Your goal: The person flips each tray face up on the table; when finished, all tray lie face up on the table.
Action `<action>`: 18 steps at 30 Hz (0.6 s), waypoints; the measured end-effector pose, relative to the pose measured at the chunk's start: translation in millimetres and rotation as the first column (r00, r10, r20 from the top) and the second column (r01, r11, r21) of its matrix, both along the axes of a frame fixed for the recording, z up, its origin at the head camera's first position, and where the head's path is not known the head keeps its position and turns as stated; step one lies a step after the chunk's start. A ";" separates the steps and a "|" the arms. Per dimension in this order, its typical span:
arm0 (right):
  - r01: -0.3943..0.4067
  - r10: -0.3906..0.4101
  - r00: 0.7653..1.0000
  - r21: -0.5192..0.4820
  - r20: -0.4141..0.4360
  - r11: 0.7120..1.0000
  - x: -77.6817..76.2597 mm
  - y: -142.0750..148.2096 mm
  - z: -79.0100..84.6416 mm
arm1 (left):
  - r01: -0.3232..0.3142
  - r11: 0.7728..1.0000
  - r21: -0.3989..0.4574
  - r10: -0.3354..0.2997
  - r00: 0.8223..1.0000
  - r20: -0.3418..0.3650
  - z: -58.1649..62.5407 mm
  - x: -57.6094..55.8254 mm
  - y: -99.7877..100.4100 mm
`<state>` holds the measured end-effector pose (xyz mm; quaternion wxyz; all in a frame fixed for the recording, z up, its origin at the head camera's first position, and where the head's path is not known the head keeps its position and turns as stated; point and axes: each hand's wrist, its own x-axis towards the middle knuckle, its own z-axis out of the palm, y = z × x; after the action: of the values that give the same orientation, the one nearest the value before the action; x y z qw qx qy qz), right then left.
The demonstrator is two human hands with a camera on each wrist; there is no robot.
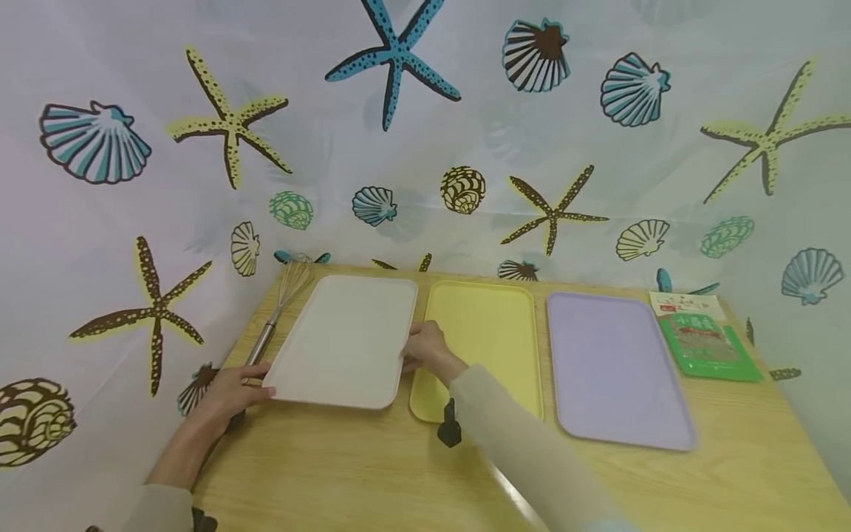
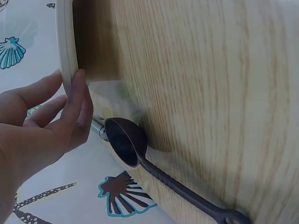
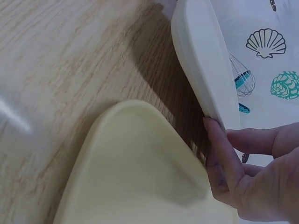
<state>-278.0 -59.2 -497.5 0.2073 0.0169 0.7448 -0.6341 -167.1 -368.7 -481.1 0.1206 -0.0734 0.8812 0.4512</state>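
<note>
A white rectangular tray is held between both hands, its near edge raised off the wooden table. My left hand pinches the tray's near left corner, thumb on one face and fingers on the other. At the right edge my right hand grips the rim between thumb and fingers, over the border of a yellow tray. In the left wrist view a dark ladle lies on the table below the left hand. A whisk lies along the white tray's left side.
To the right of the yellow tray lies a purple tray. Beyond it, a green packet lies at the table's right edge, overlapping a pale packet. A curtain printed with shells and starfish hangs around the wooden table.
</note>
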 end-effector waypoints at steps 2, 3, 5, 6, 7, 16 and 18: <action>-0.002 0.002 1.000 0.014 -0.013 1.000 -0.9 -0.7 -1.8 | 0.002 1.000 -0.015 -0.002 1.000 0.006 1.2 -1.0 1.1; 0.000 0.000 1.000 0.024 -0.022 1.000 -1.2 -1.2 -2.8 | 0.005 1.000 -0.025 -0.005 1.000 0.006 1.5 -1.6 1.5; 0.005 -0.003 0.999 0.057 -0.046 0.998 -2.7 -3.2 -5.0 | 0.017 0.998 -0.054 -0.017 1.000 0.001 1.8 -2.8 2.4; 0.008 -0.002 0.998 0.082 -0.065 0.997 -3.5 -4.6 -6.6 | 0.023 0.997 -0.067 -0.023 1.000 -0.001 1.9 -3.4 2.9; 0.007 0.002 0.996 0.114 -0.085 0.993 -4.4 -6.2 -8.1 | 0.027 0.997 -0.076 -0.027 1.000 0.001 1.8 -4.1 3.3; 0.030 0.068 0.977 0.449 -0.201 0.893 -9.4 -19.5 -16.3 | 0.002 0.994 -0.109 0.001 1.000 0.026 -4.3 -11.6 10.6; 0.034 0.063 0.978 0.457 -0.197 0.889 -9.0 -20.9 -16.8 | 0.002 0.991 -0.134 0.000 1.000 0.013 -6.5 -12.7 12.1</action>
<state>-287.0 -80.1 -514.3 0.1239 -0.0060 0.8908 -0.4372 -179.7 -356.6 -487.6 0.1212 -0.0838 0.9087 0.3905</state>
